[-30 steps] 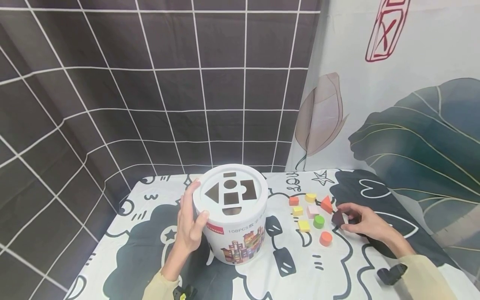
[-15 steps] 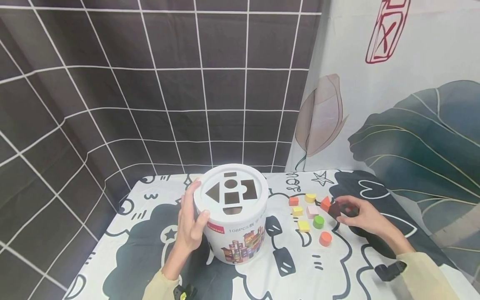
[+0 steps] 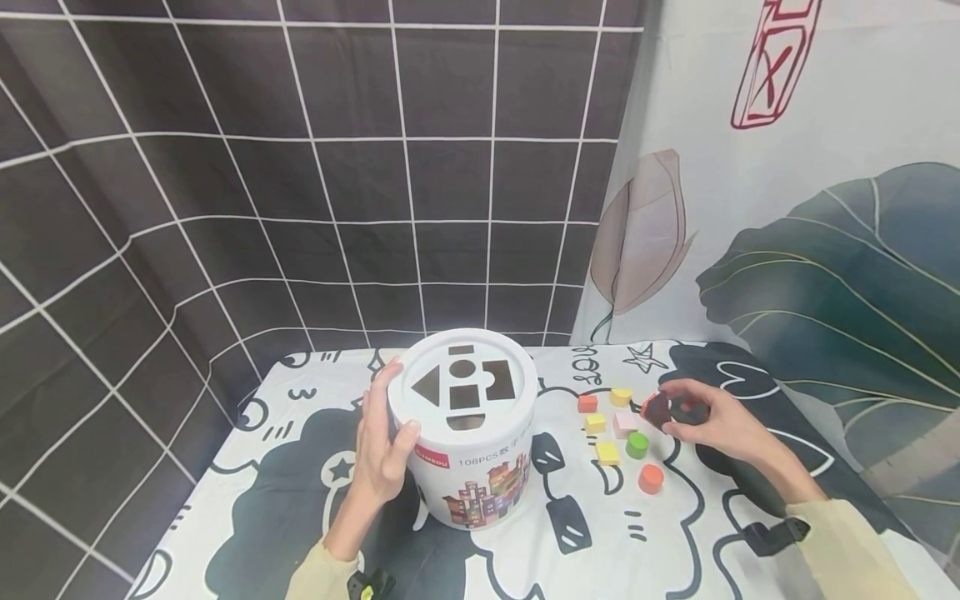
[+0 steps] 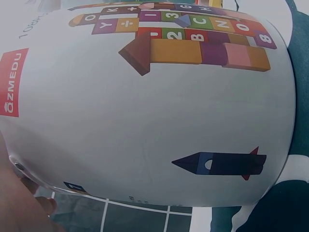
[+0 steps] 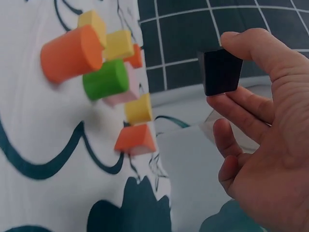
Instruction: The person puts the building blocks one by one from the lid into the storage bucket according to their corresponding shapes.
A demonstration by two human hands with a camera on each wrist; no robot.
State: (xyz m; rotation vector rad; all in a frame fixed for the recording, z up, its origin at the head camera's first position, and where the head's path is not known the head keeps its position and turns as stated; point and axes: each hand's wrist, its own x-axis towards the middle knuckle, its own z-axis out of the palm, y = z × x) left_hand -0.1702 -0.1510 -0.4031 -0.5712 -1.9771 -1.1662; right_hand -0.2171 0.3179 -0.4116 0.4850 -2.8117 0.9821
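My left hand holds the white bucket by its left side, with the thumb on the front just below the rim. Several shaped holes are cut in the bucket's lid. My right hand pinches a dark block with slanted sides between the thumb and fingertips. In the head view this block overlaps a red-orange triangular block on the cloth. In the left wrist view the printed bucket wall fills most of the frame, and only part of the left hand shows at the lower left.
To the right of the bucket lie a green cylinder, an orange cylinder, a pink block, a small red block and several yellow blocks. A patterned cloth covers the table. A dark grid curtain hangs behind.
My right hand has moved left and slightly away from me with the dark block, which now covers much of the red-orange triangular block. The left hand and bucket have stayed in place.
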